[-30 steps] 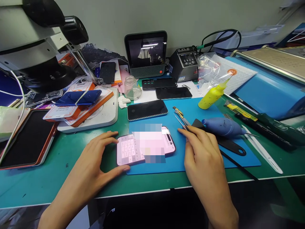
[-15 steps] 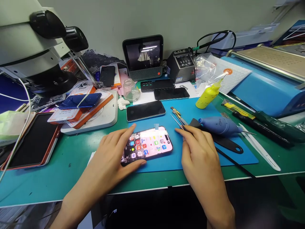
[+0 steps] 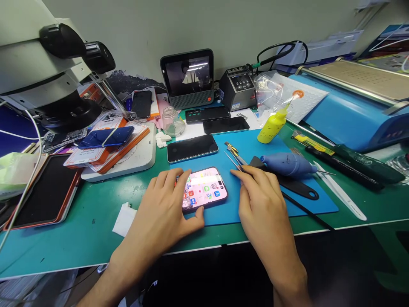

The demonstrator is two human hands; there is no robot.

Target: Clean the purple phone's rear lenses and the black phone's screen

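Observation:
A lit smartphone lies face up on the blue mat, its screen full of app icons and a bright glare. My left hand is closed over its left end, thumb along the near edge and fingers at the far edge, hiding that part. My right hand pinches a pair of thin metal tweezers, tips pointing away and to the left, just right of the phone. Beyond the tweezers lies a small brush. A dark smartphone rests behind the lit one.
A blue air blower, a black flat tool and white tweezers lie at the right. A yellow bottle and a glass jar stand farther back. A microscope overhangs boxed phones at the left.
My left hand has slid right and covers more of the lit phone. A small clear tab at the phone's far edge no longer shows. My right hand stays with the tweezers; the view shifted slightly.

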